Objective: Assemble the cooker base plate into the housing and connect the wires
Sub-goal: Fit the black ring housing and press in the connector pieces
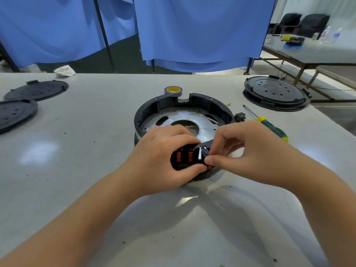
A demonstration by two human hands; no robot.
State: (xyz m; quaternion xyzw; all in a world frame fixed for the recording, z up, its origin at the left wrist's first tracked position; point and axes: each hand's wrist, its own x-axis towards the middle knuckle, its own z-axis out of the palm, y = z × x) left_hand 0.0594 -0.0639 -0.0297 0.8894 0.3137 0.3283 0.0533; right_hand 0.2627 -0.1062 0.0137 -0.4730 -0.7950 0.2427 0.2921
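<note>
Both forearms reach in from the near edge of the table (77, 170). At the housing (221, 110), near the table's middle, the left hand (163, 151) grips the black switch block (185, 158) on its near wall. The right hand (237, 149) pinches a small red part (209, 167) beside the block, probably a wire connector. The base plate (207, 124) already lies flat inside, so the wiring step seems in hand. Next, the connector needs a straight push. The block's long axis runs left to right, parallel to the near edge.

Black housing (146, 110) with silver base plate (207, 124), orange-red switches (190, 156), green-and-yellow screwdriver (273, 129), blue curtains (192, 31).
</note>
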